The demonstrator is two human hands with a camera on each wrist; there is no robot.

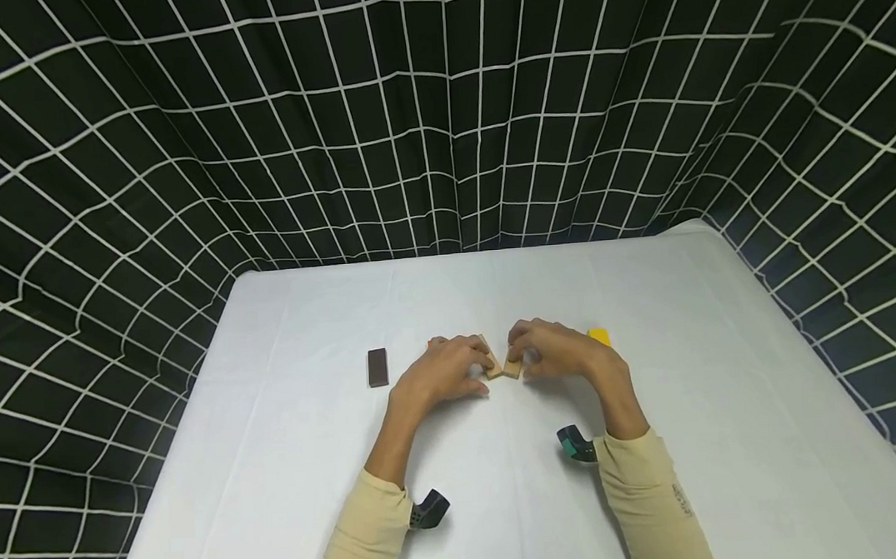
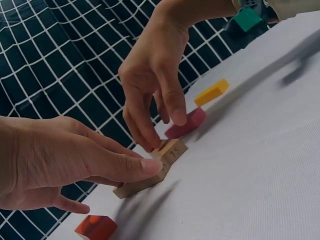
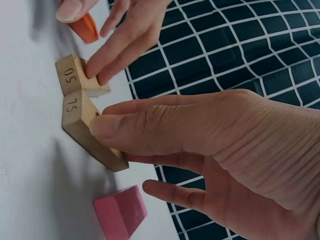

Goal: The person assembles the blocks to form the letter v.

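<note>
Two pale wooden blocks meet at an angle on the white table, one marked 50 (image 3: 71, 76), the other marked 75 (image 3: 75, 111). Fingertips of my left hand (image 1: 446, 369) touch the 50 block; its thumb stands apart from the wood. On the 75 block rest fingertips of my right hand (image 1: 558, 348). In the left wrist view, that hand's thumb is held off the block. Near the left hand lies an orange-red block (image 2: 97, 228), and a pink block (image 3: 121, 212) lies by the right hand.
A dark brown block (image 1: 378, 368) lies left of the hands. Beyond the right hand is a yellow block (image 1: 599, 336). Black devices (image 1: 430, 510) project from both sleeved wrists over the white cloth (image 1: 290, 453). Dark grid-patterned curtains (image 1: 411, 131) surround the table's back and sides.
</note>
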